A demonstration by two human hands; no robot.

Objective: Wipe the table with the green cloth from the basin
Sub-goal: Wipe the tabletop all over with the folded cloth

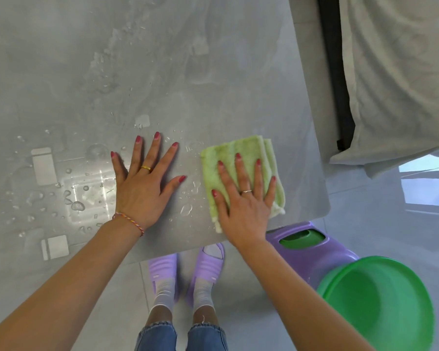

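The folded green cloth (241,158) lies flat on the grey table (162,72) near its front right corner. My right hand (243,201) presses down on the cloth with the fingers spread. My left hand (145,183) rests flat on the bare tabletop to the left of the cloth, fingers apart, holding nothing. Water drops and wet streaks cover the table around and beyond my left hand. The green basin (380,302) sits below the table's corner at the lower right, on a purple stool (314,254).
The table's front edge runs just under my wrists and its rounded right corner lies right of the cloth. A grey fabric-covered piece of furniture (390,72) stands at the upper right. My feet in purple slippers (188,269) stand on the glossy floor.
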